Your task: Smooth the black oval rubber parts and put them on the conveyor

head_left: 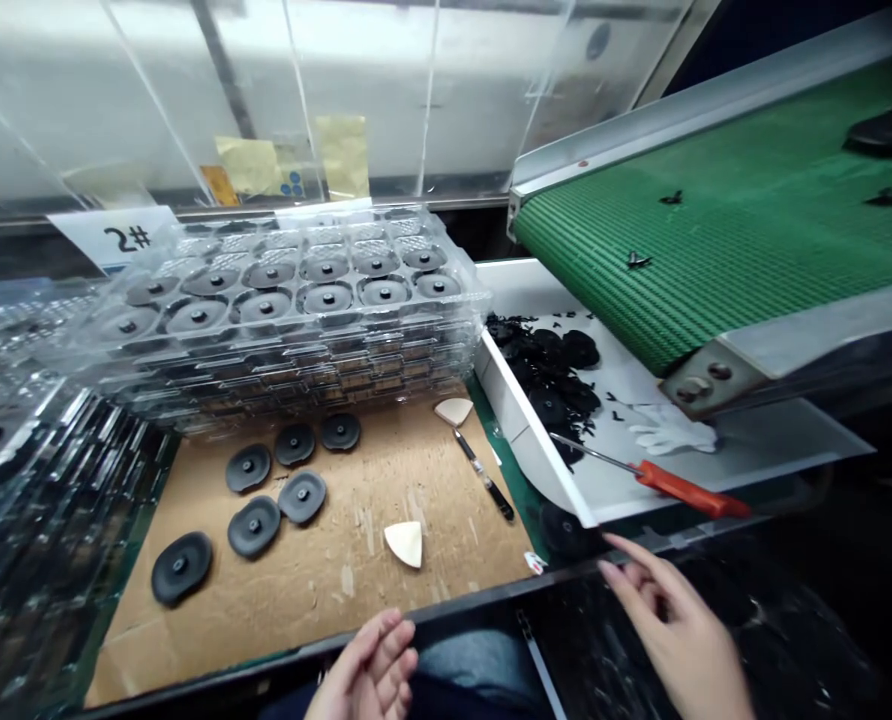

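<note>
Left hand (367, 675), right hand (667, 625), six black discs (301, 497)

The head-worn camera looks forward and down from close above the left hand (367, 668) and right hand (675, 625).

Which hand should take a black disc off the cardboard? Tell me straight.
Left, probably: the left hand sits at the front edge of the cardboard sheet, nearest the black discs. The right hand is further off, past the corner of the white tray.

Factory workstation (371, 530), green conveyor belt (723, 230), stacked clear plastic trays (281, 340)
</note>
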